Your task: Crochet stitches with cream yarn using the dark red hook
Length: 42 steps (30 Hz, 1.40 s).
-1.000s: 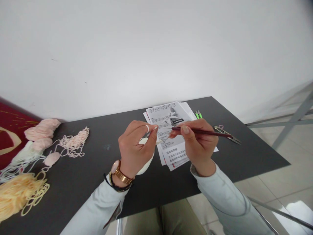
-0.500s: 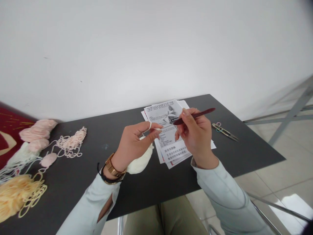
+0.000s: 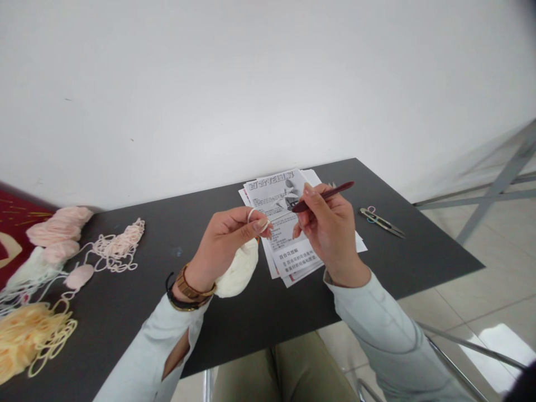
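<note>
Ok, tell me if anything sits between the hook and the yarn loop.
Nothing visible. The dark red crochet hook in the right hand points across an open gap at the white yarn loop on the left hand; printed paper sheets lie below.

Yarn ball (image 3: 239, 272) partly behind left hand (image 3: 228, 239)

Found readable print only on the printed sheets (image 3: 280, 223) on the black table (image 3: 218, 324). Read the top heading, in big outlined Chinese characters, as 百合花图解, slightly soft. Saw the same five characters repeated smaller on the lower sheet. Couldn't resolve the fine print under either heading: too small, partly hidden behind the right hand (image 3: 330, 229). Got nothing legible off the watch (image 3: 187, 286).
</note>
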{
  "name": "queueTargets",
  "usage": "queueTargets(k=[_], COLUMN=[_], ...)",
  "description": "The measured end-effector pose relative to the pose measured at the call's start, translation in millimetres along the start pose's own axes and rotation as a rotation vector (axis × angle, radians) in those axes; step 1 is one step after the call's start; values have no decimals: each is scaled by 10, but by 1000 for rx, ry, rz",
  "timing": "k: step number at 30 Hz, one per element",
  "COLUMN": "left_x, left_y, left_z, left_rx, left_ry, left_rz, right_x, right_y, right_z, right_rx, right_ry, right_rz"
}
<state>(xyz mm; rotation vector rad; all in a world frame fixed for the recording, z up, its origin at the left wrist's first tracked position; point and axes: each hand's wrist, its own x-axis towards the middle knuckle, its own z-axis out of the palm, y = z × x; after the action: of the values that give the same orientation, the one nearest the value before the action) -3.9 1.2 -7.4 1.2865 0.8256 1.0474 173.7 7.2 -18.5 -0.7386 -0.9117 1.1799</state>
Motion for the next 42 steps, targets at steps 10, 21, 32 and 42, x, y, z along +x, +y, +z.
queueTargets(k=[10, 21, 32, 42], left_x=[25, 10, 25, 40], left_y=[-69, -11, 16, 15], left_z=[27, 13, -36, -25], left_rx=[-164, 115, -47, -128], left_ry=[-35, 95, -14, -46], left_rz=[-75, 26, -129, -217], right_x=[-44, -35, -18, -85], right_y=[-17, 26, 90, 120], right_z=[-20, -2, 15, 43], right_rx=[-54, -36, -24, -93], right_ry=[-27, 12, 18, 55], right_rz=[-170, -201, -133, -260])
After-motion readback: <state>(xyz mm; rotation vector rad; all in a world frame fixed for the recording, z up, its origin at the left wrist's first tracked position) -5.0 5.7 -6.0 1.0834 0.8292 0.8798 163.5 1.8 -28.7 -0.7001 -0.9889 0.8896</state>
